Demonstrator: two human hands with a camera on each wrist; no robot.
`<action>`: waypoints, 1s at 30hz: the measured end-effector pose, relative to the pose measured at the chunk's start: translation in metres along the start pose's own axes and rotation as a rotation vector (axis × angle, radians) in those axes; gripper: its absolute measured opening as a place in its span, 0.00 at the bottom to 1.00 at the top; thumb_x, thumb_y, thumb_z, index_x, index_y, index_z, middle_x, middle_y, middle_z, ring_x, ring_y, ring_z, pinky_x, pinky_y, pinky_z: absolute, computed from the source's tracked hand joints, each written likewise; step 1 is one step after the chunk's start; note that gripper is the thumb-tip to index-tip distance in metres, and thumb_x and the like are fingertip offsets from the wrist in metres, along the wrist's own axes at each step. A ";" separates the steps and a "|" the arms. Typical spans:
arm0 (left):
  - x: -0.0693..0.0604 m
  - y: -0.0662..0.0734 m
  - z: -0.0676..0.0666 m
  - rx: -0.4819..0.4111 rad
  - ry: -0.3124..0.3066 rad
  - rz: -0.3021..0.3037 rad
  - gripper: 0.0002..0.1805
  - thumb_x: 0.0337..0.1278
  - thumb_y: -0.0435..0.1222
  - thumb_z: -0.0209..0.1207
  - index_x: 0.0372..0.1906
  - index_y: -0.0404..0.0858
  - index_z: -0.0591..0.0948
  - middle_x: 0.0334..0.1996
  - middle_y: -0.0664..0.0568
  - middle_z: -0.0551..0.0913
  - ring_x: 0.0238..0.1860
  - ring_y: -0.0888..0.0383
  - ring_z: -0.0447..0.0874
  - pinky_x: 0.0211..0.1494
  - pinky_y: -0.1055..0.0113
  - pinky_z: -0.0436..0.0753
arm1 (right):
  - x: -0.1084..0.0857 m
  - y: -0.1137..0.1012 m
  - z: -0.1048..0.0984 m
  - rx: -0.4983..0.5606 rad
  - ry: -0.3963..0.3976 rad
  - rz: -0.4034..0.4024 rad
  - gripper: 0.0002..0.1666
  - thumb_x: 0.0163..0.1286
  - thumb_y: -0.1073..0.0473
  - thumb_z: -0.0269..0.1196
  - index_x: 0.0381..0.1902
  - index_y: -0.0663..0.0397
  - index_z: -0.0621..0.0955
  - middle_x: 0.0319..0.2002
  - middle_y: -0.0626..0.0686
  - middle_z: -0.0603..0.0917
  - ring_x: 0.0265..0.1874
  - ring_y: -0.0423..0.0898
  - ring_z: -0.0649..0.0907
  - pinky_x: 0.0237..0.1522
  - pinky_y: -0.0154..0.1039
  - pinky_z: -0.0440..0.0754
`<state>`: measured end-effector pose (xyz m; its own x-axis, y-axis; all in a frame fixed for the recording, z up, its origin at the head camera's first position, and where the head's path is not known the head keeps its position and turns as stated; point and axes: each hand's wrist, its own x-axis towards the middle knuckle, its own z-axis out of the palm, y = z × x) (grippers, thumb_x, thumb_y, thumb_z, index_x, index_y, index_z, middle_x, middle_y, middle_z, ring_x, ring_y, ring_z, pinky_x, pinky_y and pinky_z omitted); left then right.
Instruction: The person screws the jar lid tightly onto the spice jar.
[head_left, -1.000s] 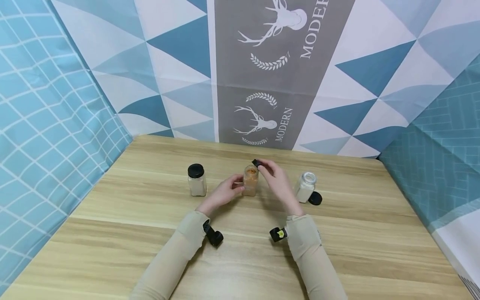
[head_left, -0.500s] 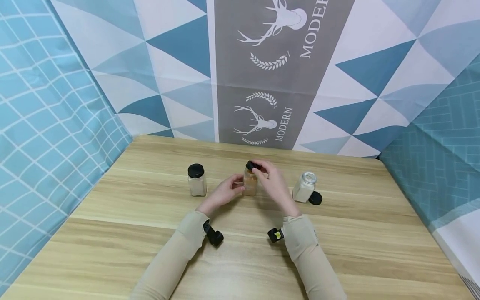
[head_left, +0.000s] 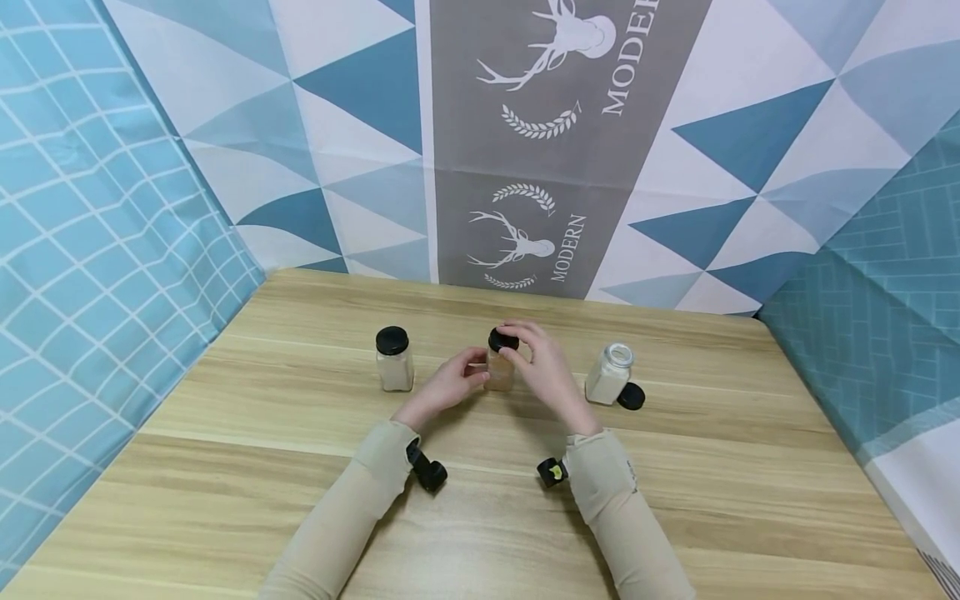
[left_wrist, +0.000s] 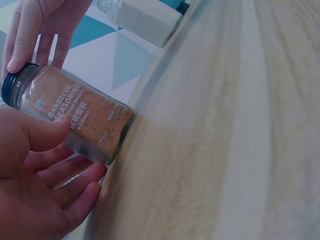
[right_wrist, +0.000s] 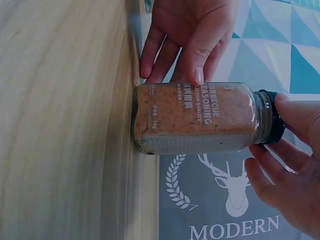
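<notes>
A glass jar of orange-brown barbecue seasoning (right_wrist: pixel 200 117) stands upright on the wooden table, its label readable in both wrist views. My left hand (head_left: pixel 448 382) holds the jar's body from the left, thumb on one face and fingers around the other side. With thumb and fingers, my right hand (head_left: pixel 543 367) grips the black lid (head_left: pixel 503 339), which sits on the jar's mouth. In the left wrist view the lid (left_wrist: pixel 15 85) looks level on the neck; whether its thread has caught cannot be told.
Left of the hands stands a jar of pale powder (head_left: pixel 395 367) with a black lid on. To the right is an uncapped jar of white powder (head_left: pixel 608 377), its black lid (head_left: pixel 632 397) lying beside it on the table (head_left: pixel 480 533). A patterned cloth hangs behind.
My right hand has brought the black lid from beside the seasoning jar's open mouth down onto it, moving left. The left hand has kept its hold on the jar.
</notes>
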<state>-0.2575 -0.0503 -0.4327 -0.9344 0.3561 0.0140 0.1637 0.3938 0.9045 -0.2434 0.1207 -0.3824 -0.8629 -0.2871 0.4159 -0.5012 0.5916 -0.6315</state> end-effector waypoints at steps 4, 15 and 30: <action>0.000 0.000 0.000 -0.003 -0.002 -0.001 0.24 0.60 0.32 0.53 0.62 0.32 0.65 0.59 0.40 0.70 0.56 0.46 0.73 0.59 0.57 0.73 | -0.001 0.001 -0.001 -0.006 -0.009 0.002 0.19 0.62 0.58 0.61 0.51 0.54 0.78 0.57 0.56 0.74 0.58 0.53 0.72 0.61 0.50 0.68; -0.001 0.000 -0.001 -0.020 -0.002 0.016 0.23 0.60 0.31 0.53 0.60 0.32 0.67 0.57 0.40 0.72 0.55 0.46 0.74 0.58 0.57 0.74 | -0.003 0.002 -0.009 -0.038 -0.026 0.035 0.19 0.62 0.62 0.61 0.52 0.52 0.78 0.51 0.53 0.79 0.46 0.49 0.77 0.42 0.46 0.76; 0.000 -0.003 -0.001 -0.033 -0.008 0.018 0.24 0.60 0.31 0.53 0.61 0.33 0.66 0.58 0.40 0.71 0.56 0.46 0.73 0.59 0.57 0.73 | -0.004 0.003 -0.012 -0.045 0.008 0.097 0.18 0.62 0.61 0.60 0.52 0.53 0.78 0.42 0.53 0.80 0.38 0.47 0.79 0.37 0.43 0.77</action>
<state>-0.2586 -0.0517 -0.4349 -0.9287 0.3698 0.0275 0.1702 0.3591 0.9176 -0.2404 0.1332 -0.3780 -0.9065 -0.2208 0.3598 -0.4119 0.6494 -0.6392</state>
